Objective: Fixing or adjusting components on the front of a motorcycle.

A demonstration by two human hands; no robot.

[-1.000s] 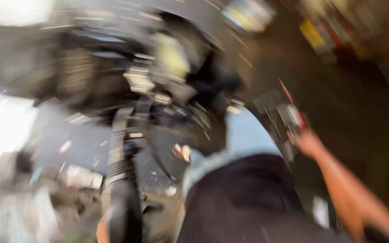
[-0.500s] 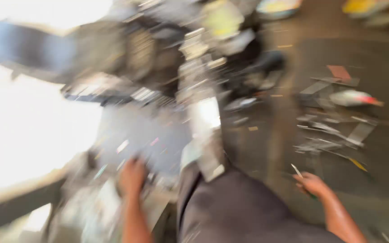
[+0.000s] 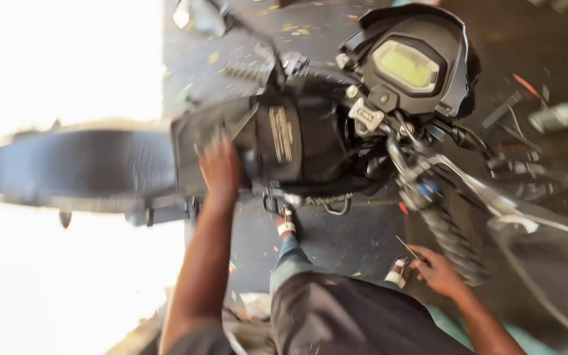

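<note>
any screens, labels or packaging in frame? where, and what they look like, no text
Instrument screen: on the motorcycle's handlebar cluster, upper right; slanted rectangle, yellow-green, in a black housing.
Tank marking: on the black fuel tank, just right of the left hand; narrow upright pale patch, blurred.
Spray can: lying on the floor, far right; pale cylinder, red cap.

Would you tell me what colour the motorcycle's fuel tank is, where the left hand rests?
Black; the fuel tank under the left hand shows best in the head view.
</note>
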